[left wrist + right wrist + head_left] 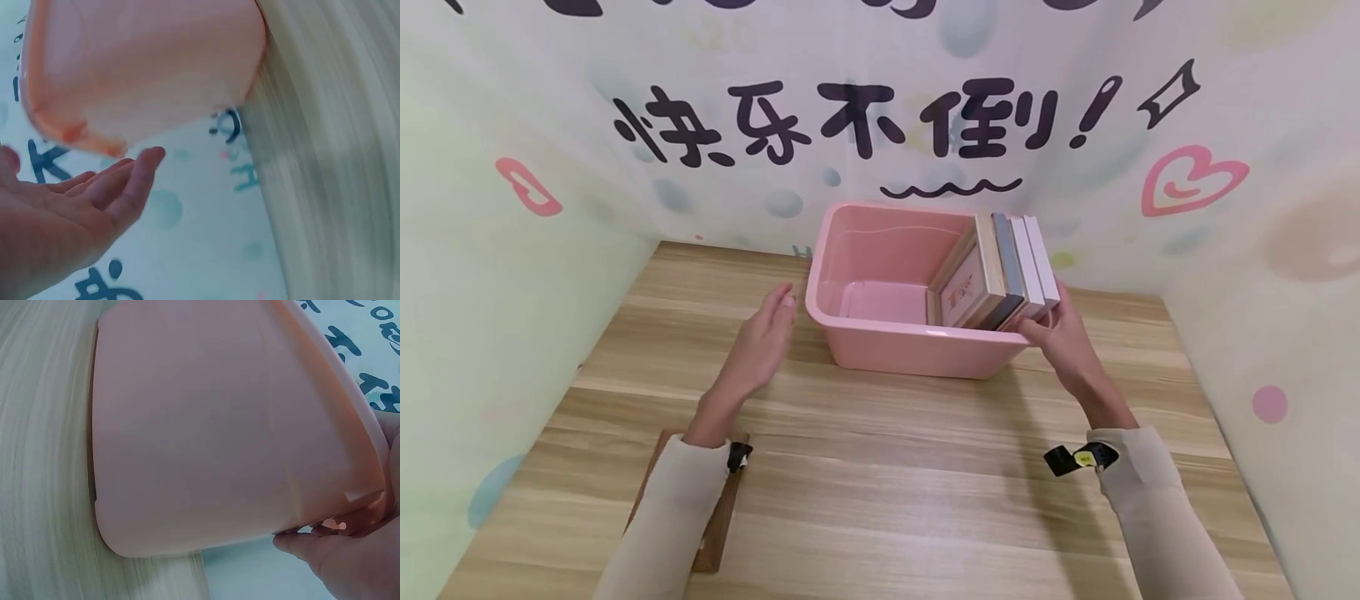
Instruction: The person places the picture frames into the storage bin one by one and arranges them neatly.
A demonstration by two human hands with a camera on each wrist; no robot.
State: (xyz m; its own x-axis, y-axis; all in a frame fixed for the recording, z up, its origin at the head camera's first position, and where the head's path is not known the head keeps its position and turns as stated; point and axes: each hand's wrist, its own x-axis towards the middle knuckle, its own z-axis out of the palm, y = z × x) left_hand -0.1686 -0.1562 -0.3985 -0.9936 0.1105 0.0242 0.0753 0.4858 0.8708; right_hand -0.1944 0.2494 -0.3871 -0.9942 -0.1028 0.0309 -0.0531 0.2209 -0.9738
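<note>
A pink plastic bin (pixel 917 350) stands on the wooden table, and part of it fills both wrist views. Several picture frames (pixel 992 267) lean together in its right end; the front one has a light wood edge and a pink picture. My right hand (pixel 1063 337) grips the bin's right end at the rim; the right wrist view shows its fingers (pixel 300 545) curled at the rim's corner. Off the bin's left end, my left hand (pixel 756 342) holds nothing, its fingers loosely extended. The left wrist view shows a gap between those fingers (pixel 134 187) and the rim.
A flat brown wooden piece (pixel 722 517) lies on the table (pixel 880 483), partly hidden under the left forearm. Behind the bin rises a printed wall sheet (pixel 737 200) with dark lettering. Pale walls flank both sides of the table.
</note>
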